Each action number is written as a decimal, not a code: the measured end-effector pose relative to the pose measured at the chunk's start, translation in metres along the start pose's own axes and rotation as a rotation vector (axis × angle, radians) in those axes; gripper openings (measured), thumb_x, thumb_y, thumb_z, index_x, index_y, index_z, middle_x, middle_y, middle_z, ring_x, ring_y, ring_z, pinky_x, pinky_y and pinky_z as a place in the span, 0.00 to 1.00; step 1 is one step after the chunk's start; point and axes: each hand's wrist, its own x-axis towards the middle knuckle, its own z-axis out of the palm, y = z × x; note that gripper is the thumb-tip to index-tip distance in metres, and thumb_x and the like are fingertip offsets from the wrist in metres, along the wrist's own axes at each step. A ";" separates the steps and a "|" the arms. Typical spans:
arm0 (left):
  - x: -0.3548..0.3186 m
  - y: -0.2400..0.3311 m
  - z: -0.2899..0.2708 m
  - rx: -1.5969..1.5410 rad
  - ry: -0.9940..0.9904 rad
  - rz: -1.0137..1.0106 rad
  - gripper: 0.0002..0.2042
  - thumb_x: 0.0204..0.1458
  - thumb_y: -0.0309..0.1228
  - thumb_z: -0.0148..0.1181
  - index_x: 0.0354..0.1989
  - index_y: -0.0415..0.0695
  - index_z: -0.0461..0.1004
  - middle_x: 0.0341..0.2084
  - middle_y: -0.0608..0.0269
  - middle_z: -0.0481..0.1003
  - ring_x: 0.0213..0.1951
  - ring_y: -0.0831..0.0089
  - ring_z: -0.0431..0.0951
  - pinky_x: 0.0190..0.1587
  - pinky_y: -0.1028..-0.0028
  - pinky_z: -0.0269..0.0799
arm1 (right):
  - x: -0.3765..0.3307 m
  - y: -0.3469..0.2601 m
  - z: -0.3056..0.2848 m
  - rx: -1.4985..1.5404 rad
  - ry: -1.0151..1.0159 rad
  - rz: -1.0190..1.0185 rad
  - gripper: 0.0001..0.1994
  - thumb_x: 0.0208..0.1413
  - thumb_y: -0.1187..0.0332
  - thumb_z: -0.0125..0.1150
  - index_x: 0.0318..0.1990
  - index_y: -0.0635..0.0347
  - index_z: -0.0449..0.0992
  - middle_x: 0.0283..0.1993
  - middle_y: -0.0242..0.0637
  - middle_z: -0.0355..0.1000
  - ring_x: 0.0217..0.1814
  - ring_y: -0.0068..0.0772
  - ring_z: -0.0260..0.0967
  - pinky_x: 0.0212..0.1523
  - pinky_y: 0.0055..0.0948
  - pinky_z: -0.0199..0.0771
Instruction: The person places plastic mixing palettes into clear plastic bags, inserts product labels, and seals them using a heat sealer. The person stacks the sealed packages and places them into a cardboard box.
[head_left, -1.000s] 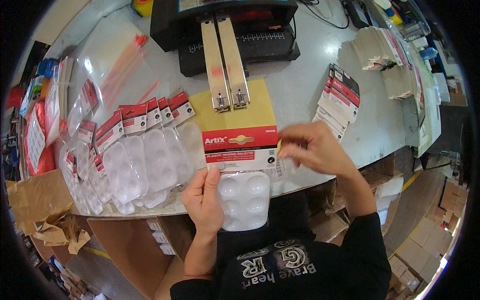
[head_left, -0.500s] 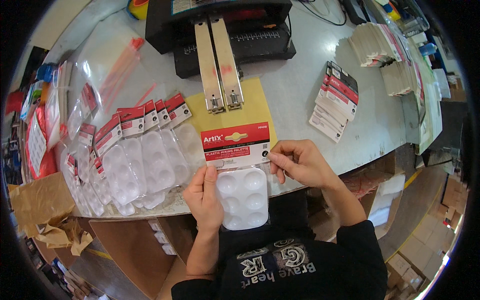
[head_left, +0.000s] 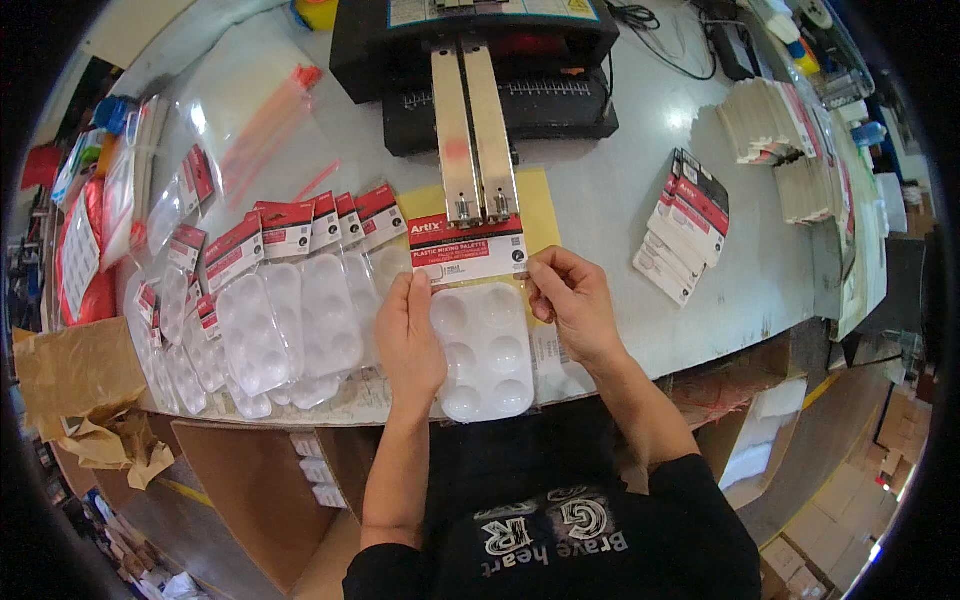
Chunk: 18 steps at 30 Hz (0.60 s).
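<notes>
Hands stood apart at the two lower corners of a red, black and white header card, each clamped on it. The left hand had its thumb on the lower left corner, with the fingers hidden beneath; the right hand pinched the lower right corner between thumb and finger. Gripped so low, the card was probably easier to keep square, its top edge left free of fingers. Below it, at the centre of the frame, a white six-well palette lay between the wrists, apparently in clear film, its lower end reaching the table's front edge.

The card's upper part lay under the tips of two metal arms of a black machine; whether they touched could not be told. A yellow sheet lay underneath, perhaps as a guide or padding.

To the left, bagged palettes overlapped in a fan, likely to save room. Loose cards were spread right of centre, seemingly within easy reach, with card stacks at upper right. Clear bags lay at upper left, and crumpled brown paper at lower left.
</notes>
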 end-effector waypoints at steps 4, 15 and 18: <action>0.029 -0.004 0.007 0.084 0.006 0.017 0.16 0.62 0.36 0.44 0.30 0.35 0.70 0.22 0.63 0.70 0.28 0.78 0.65 0.35 0.77 0.62 | 0.023 0.006 0.006 0.036 0.070 -0.064 0.09 0.59 0.69 0.54 0.30 0.64 0.71 0.21 0.27 0.65 0.19 0.14 0.57 0.20 0.17 0.56; 0.039 -0.024 0.013 -0.003 0.026 0.060 0.17 0.62 0.37 0.44 0.27 0.36 0.69 0.19 0.64 0.69 0.24 0.74 0.64 0.30 0.71 0.61 | 0.032 0.012 0.003 -0.036 0.057 -0.178 0.11 0.61 0.67 0.52 0.29 0.64 0.71 0.21 0.28 0.65 0.19 0.15 0.58 0.21 0.19 0.57; 0.017 -0.020 0.004 0.295 0.011 0.007 0.16 0.61 0.39 0.46 0.34 0.36 0.71 0.24 0.58 0.73 0.29 0.67 0.71 0.35 0.67 0.65 | 0.021 0.007 0.000 -0.182 0.036 -0.091 0.11 0.61 0.68 0.51 0.29 0.65 0.72 0.22 0.29 0.65 0.19 0.17 0.58 0.21 0.20 0.58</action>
